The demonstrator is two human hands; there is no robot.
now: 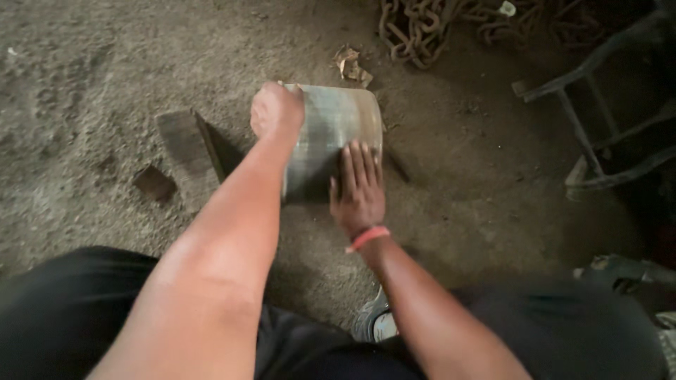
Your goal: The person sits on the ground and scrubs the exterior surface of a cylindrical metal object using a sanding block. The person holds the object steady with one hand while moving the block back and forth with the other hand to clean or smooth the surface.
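On the dirt floor (98, 63), directly ahead of the person's knees, lies a short, thick metal cylinder (336, 119) on its side, dull grey with a brighter, faintly ringed band near its far end. Both hands rest on it. The left hand (277, 111) sits on the cylinder's upper left edge, fingers curled over the rim so that only the knuckles and back of the hand show; whether it grips tightly I cannot tell, but it is closed around that edge. The right hand (358, 190) lies flat and open on the near curved face, fingers spread slightly and pointing away from the body, palm pressed against the metal. A pink band (368, 238) circles the right wrist. Just left of the left hand, a flat wooden block (184, 144) lies on the floor, and a smaller dark block (154, 184) sits a little further left, apart from the first. Beyond the cylinder, past both hands, a crumpled scrap (351, 65) rests in the dirt, and further off still a heap of rusty chain (422, 28) is piled. Well to the right of the right hand stands a dark metal frame (598, 127) of bars. Below the right forearm, near the body, the toe of a shoe (377, 324) shows between dark trouser legs.
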